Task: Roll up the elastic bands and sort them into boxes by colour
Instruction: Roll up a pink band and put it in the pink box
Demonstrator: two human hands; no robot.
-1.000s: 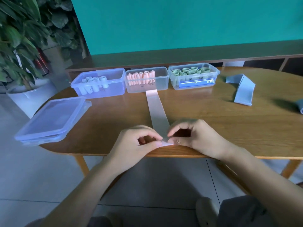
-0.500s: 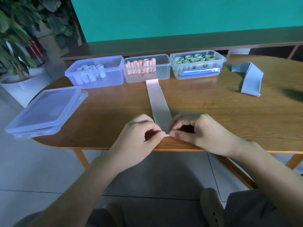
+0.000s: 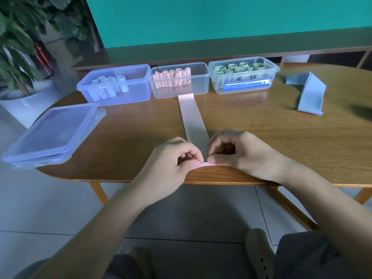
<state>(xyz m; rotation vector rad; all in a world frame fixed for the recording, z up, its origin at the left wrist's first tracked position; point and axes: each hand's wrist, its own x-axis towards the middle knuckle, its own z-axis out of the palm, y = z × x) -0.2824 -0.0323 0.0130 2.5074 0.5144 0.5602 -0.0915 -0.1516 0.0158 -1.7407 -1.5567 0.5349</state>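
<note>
A long pink elastic band (image 3: 192, 117) lies flat on the wooden table (image 3: 261, 137), running from the middle box toward me. My left hand (image 3: 173, 160) and my right hand (image 3: 239, 152) both pinch its near end at the table's front edge, where a small fold or roll begins. Three clear boxes stand in a row at the back: the left box (image 3: 114, 85) with pale blue rolls, the middle box (image 3: 181, 81) with pink rolls, the right box (image 3: 243, 75) with green rolls. A loose blue band (image 3: 310, 95) lies folded at the right.
Stacked clear lids (image 3: 52, 133) sit on the table's left end, overhanging the edge. A potted plant (image 3: 18, 57) stands on the floor at the left. A low green ledge and teal wall run behind the table. My knees and a shoe show below.
The camera view has shifted slightly. Both hands stay at the band's near end, their fingers working it a little; the band has barely moved.
</note>
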